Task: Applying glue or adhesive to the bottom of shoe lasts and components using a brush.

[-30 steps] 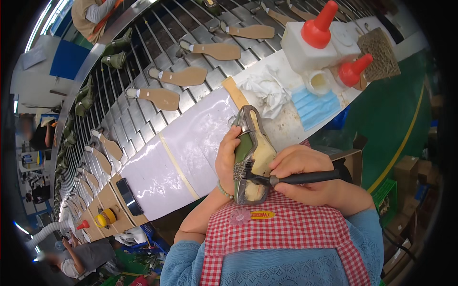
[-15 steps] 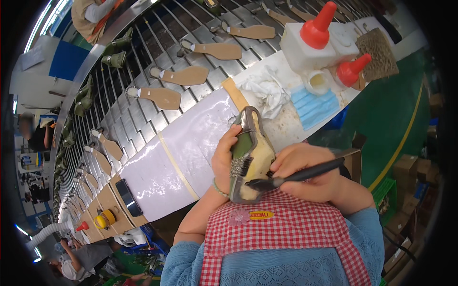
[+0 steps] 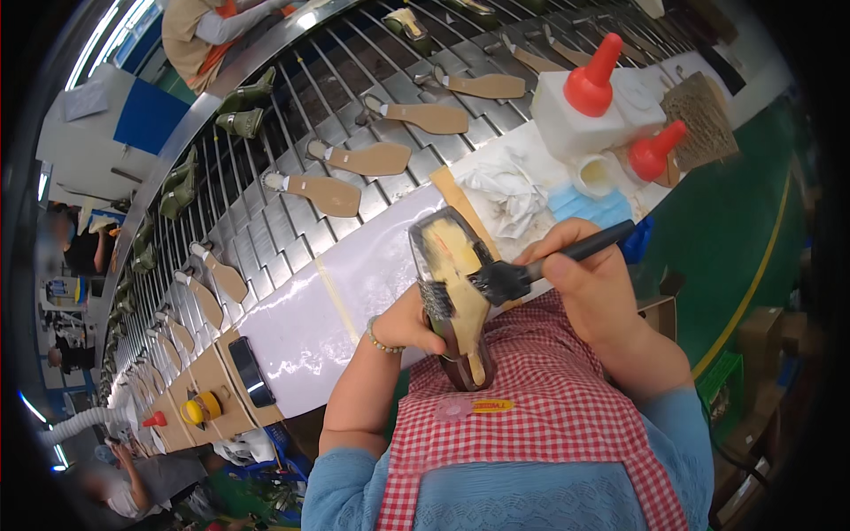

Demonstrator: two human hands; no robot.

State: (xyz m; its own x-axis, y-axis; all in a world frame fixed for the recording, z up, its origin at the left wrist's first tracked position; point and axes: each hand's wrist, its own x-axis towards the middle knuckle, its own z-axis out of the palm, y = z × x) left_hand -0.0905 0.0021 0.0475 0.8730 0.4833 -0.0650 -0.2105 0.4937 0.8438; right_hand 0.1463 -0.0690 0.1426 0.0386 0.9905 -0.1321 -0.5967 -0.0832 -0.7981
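Note:
My left hand point(image 3: 412, 320) grips the side of a dark green shoe point(image 3: 432, 326), held with its cream underside point(image 3: 467, 305) facing up. The shoe's wide end points away from me, and its narrow end is near my checked apron point(image 3: 522, 416). In my right hand point(image 3: 589, 283) is a black-handled brush point(image 3: 580, 250). Its dark bristles rest against the middle of the underside, by the right edge. Some fingers of both hands are hidden behind what they hold.
Tan soles point(image 3: 427, 118) lie along a slatted metal conveyor point(image 3: 292, 234); green shoes point(image 3: 242, 122) stand on its far rack. Right of a white crumpled cloth point(image 3: 506, 190) are a blue cloth point(image 3: 575, 208) and a white red-spouted bottle point(image 3: 567, 111). A phone point(image 3: 251, 370) lies left. Co-workers are beyond.
The shoe has been turned around, so its wide end now points away from me. My right hand and the brush have moved up and right, with the bristles now at mid-underside.

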